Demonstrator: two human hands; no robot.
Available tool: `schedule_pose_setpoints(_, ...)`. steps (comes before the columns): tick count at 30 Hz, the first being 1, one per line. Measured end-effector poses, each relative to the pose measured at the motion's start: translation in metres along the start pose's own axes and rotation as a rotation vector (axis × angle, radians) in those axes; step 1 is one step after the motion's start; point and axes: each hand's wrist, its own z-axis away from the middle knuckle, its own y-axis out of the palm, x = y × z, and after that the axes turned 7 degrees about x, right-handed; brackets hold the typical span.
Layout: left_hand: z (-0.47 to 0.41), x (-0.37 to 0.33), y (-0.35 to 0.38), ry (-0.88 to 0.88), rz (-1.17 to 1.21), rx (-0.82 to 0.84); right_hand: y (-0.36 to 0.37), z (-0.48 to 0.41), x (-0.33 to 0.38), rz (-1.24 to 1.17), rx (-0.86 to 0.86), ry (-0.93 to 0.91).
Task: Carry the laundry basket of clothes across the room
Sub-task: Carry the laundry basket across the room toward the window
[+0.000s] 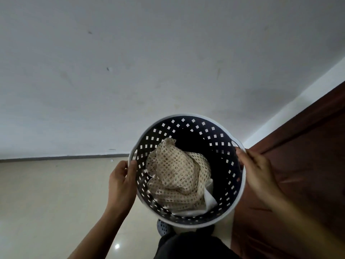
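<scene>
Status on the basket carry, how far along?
Done: basket is loaded with a beige net garment and lifted. In hand: left hand and right hand grip opposite rims. Left: setting it down; the white wall is close ahead, the drop spot isn't visible.

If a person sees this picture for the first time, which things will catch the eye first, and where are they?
The eye goes first to the round laundry basket in the lower centre, dark with square holes and a pale rim, holding a cream net-like cloth over a white cloth. The left hand and the right hand grip its rim on opposite sides. Behind it rises a plain white wall, with a dark wooden door at the right.
</scene>
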Motion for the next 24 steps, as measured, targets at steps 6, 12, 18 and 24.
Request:
schedule_pose_setpoints(6, 0.01, -0.015, -0.039, 0.043, 0.03, -0.11, 0.022, -0.001, 0.036, -0.047, 0.054, -0.07)
schedule_pose_setpoints(12, 0.012, -0.013, -0.096, 0.049, 0.112, -0.185, 0.074, -0.01, 0.084, 0.044, 0.093, -0.112)
schedule_pose_setpoints(18, 0.022, -0.001, -0.161, 0.024, 0.135, -0.331, 0.147, -0.024, 0.119, 0.103, 0.234, -0.158)
schedule_pose_setpoints(24, 0.019, 0.014, -0.212, -0.072, 0.188, -0.533, 0.224, -0.053, 0.154, 0.11, 0.466, -0.235)
